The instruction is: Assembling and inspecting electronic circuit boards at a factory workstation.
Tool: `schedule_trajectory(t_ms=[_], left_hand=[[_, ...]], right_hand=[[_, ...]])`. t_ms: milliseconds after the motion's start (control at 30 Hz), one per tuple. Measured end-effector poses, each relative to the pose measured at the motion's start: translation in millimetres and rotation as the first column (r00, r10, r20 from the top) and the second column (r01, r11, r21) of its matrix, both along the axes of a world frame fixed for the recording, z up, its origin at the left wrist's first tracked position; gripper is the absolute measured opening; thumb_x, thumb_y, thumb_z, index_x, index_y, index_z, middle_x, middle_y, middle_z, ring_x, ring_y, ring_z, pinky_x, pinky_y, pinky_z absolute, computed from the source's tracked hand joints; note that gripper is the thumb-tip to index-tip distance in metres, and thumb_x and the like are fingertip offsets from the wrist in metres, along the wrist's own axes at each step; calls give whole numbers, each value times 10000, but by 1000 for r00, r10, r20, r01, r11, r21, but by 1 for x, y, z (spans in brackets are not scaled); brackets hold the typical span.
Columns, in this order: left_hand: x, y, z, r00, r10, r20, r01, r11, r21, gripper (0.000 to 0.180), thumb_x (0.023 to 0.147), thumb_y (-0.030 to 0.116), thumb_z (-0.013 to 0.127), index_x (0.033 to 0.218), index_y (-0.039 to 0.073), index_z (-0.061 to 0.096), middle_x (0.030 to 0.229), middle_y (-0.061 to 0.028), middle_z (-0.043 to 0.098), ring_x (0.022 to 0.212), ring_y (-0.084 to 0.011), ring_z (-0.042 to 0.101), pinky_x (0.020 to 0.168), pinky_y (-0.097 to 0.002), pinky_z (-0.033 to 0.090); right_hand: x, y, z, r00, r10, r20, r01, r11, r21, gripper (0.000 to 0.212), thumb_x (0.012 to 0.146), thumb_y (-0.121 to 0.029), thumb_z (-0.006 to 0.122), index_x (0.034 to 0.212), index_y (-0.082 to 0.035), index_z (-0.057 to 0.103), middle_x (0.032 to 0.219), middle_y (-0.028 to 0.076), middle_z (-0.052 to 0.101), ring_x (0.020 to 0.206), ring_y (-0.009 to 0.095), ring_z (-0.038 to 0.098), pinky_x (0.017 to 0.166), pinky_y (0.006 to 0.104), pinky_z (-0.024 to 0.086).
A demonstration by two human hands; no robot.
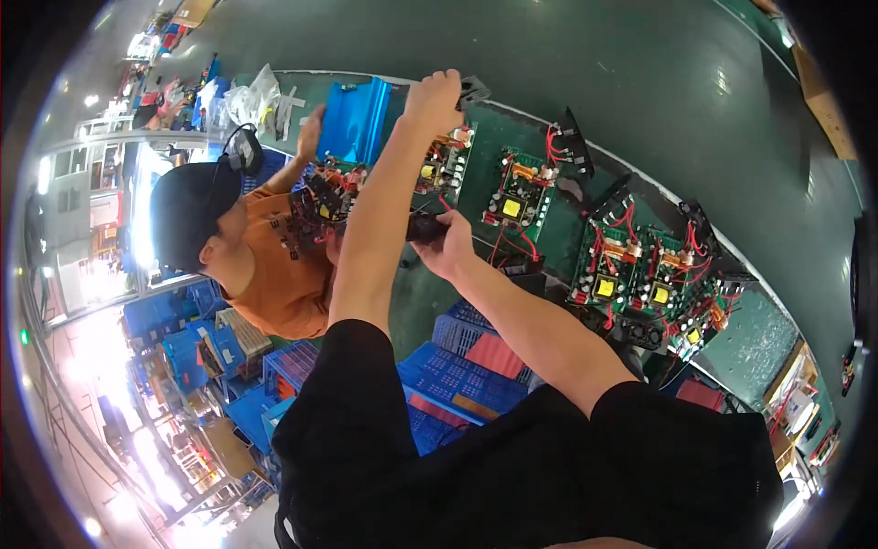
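Observation:
My left hand (pixel 433 102) is closed at the far edge of the bench, over the end of a green circuit board (pixel 455 178). Beside its fingers shows a dark piece (pixel 476 90); what the fingers grip is mostly hidden. My right hand (pixel 450 247) is closed around a black block-shaped part (pixel 424 227) at the near end of the same board. My left forearm covers part of this board. Just to the right lies another circuit board (pixel 514 203) with a yellow-topped transformer, red wires and a black end panel (pixel 574 142).
Several similar boards (pixel 605 285) with fans and red wires line the green bench (pixel 764 334) on the right. At left a co-worker in an orange shirt (pixel 279 274) handles another board near a blue metal housing (pixel 352 119). Blue crates (pixel 448 380) stand below the bench.

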State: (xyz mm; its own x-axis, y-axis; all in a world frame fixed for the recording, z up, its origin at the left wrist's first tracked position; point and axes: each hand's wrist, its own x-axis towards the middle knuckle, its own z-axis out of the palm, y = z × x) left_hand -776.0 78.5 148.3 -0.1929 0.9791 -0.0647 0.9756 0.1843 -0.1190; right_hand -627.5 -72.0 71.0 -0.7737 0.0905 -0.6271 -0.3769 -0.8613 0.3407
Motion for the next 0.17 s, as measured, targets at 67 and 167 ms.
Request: schedule_trajectory(t_ms=[67, 167], left_hand=[[6, -3, -17, 999, -20, 30, 21, 999, -38, 488, 670, 183, 766, 1067, 14, 538, 1017, -182, 638, 962, -352, 665, 782, -466, 552], [25, 12, -44, 999, -31, 11, 31, 999, -22, 529, 692, 213, 779, 1120, 38, 521, 1087, -167, 632, 1000, -355, 655, 847, -468, 535]], right_hand=[[-1, -11, -22, 986, -3, 164, 14, 998, -67, 328, 846, -158, 473, 1103, 40, 515, 1081, 194, 628, 1081, 329, 608, 984, 467, 497], [7, -16, -70, 998, 18, 59, -24, 995, 95, 322, 824, -251, 592, 1079, -62, 537, 1088, 112, 618, 922, 303, 621, 912, 474, 503]])
